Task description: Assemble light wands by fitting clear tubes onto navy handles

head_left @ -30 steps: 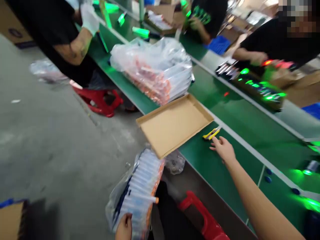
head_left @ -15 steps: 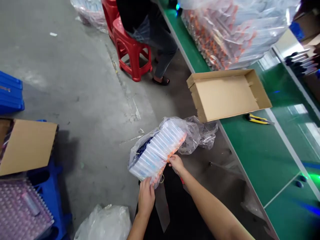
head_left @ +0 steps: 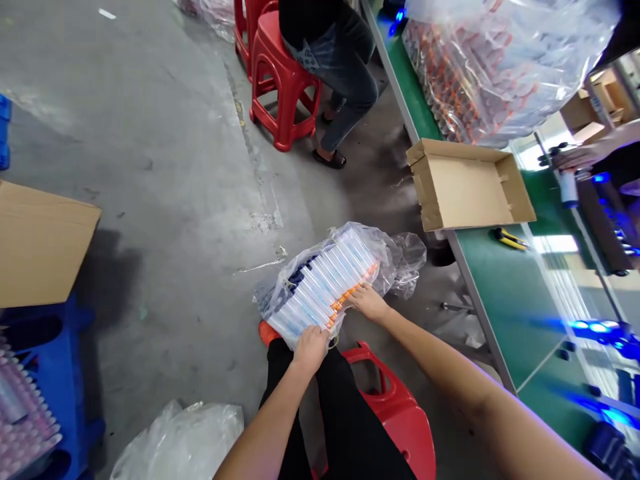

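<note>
A clear plastic bag [head_left: 320, 283] packed with rows of clear tubes with orange ends and dark ends is held out over my knees. My left hand [head_left: 312, 348] is closed on its near lower corner. My right hand [head_left: 367, 301] grips the orange-ended side, fingers bent against the plastic. The bag's loose, crumpled end [head_left: 407, 263] trails off to the right, towards the green table [head_left: 493, 287].
A red stool [head_left: 400, 417] is beside my legs. On the table are an open cardboard tray [head_left: 473, 190], a yellow cutter [head_left: 510, 239] and a large bag of tubes [head_left: 470, 80]. A seated person [head_left: 345, 67] is ahead. A carton [head_left: 45, 243] and white bag [head_left: 180, 443] lie left.
The view has shifted, and the red stool beside my legs now shows. The bag is still in both hands, with its orange ends more visible. A person's hand has appeared at far right.
</note>
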{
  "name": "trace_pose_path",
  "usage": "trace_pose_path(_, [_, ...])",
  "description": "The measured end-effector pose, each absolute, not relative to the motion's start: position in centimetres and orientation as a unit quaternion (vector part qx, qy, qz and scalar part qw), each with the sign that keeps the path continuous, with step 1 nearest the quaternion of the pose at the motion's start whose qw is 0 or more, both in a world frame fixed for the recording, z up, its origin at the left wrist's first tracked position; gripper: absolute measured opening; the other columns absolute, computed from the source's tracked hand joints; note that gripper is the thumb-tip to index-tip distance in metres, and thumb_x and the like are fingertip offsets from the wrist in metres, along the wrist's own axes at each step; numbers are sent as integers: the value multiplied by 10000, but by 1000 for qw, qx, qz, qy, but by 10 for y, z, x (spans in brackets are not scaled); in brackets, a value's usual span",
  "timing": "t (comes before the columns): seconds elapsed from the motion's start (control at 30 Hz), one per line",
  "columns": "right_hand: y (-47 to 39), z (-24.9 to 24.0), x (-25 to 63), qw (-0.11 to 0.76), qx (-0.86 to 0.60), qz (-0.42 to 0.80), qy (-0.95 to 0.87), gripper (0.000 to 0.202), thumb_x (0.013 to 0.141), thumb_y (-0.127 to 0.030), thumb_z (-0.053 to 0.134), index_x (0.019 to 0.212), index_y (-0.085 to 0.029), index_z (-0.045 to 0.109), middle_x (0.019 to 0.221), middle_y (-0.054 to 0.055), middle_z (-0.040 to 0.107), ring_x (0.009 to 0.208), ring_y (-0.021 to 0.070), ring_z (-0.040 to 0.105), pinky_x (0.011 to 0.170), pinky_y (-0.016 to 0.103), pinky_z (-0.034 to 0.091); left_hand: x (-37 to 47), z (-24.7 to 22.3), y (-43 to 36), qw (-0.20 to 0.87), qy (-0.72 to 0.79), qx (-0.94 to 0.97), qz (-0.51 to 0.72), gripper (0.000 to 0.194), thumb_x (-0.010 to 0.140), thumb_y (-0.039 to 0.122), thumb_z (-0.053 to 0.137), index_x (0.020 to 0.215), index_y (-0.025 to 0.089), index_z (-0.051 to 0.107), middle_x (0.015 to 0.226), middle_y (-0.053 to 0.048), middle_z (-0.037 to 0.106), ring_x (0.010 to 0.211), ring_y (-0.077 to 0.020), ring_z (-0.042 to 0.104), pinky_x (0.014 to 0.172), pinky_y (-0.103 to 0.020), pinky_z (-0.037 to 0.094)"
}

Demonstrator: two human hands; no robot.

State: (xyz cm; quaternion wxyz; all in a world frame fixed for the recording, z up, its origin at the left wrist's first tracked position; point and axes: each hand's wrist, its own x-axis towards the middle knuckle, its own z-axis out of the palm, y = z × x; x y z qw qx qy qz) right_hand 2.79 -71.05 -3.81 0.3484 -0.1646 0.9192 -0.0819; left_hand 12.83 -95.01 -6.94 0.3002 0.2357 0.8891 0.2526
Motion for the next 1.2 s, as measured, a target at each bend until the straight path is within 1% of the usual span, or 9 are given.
trace_pose_path(0.2, [-684,-20,62,358,-200,-43,911,205,939,-287,610,1068,-148,687,1135,132,684,1146,291,594,1030,533,393,122,-78,-981,320,876,281,227,231,953,329,620,1094,150,658,1124,-72,676,1036,-218,650,923,-449,540])
trace_pose_path(0.3, [-713,-15,82,314,-206,-64,925,436,887,-290,650,1284,-114,614,1373,246,560,1368,400,403,1108,620,233,120,-73,-1007,325,869,314,200,218,955,317,617,1095,155,661,1138,-72,676,1086,-229,636,981,-481,507])
trace_pose_path(0.37, [-749,-16,95,286,-230,-98,925,597,901,-350,628,1442,-144,483,1513,220,437,1455,379,279,1159,581,159,123,-64,-1021,328,867,330,177,252,955,313,616,1149,155,645,1152,-76,671,1093,-236,634,986,-490,503])
trace_pose_path(0.47, [-808,-32,113,273,-276,-148,909,622,886,-417,656,1444,-203,481,1412,144,560,1358,301,432,1179,469,207,129,-50,-1033,332,866,342,149,334,951,316,621,1245,158,605,1196,-88,655,1111,-251,629,988,-508,502])
trace_pose_path(0.57, [-844,-57,130,279,-258,-160,911,378,879,-348,682,1204,-157,650,1068,131,697,1089,290,600,1084,476,352,125,-48,-1036,345,861,348,136,325,953,311,619,1240,157,609,1204,-88,654,1129,-256,623,1008,-523,488])
trace_pose_path(0.8, [-814,-91,160,274,-203,-215,915,152,967,-277,580,998,-163,675,977,61,679,999,233,617,975,446,442,74,-76,-1066,429,839,287,172,237,951,334,622,1100,154,666,1180,-79,673,1119,-237,629,998,-492,497])
trace_pose_path(0.97, [-784,-77,182,266,-158,-264,914,140,955,-231,569,916,-187,697,903,86,679,931,261,609,936,443,447,64,-45,-1122,442,862,91,230,231,945,362,626,980,138,668,1037,-60,692,1005,-215,653,939,-458,512])
trace_pose_path(1.1, [-791,-58,177,253,-109,-304,912,151,867,-281,677,989,-196,701,944,82,677,943,257,616,894,389,470,97,-26,-1061,445,814,-74,366,263,934,391,639,838,148,659,826,-14,677,818,-171,658,837,-387,539])
trace_pose_path(1.2, [-780,-52,134,233,-49,-315,919,135,871,-241,624,978,-195,693,933,64,672,895,213,633,835,317,488,118,-38,-970,407,735,-229,492,300,975,425,570,1021,142,660,914,-31,693,783,-156,667,760,-354,570])
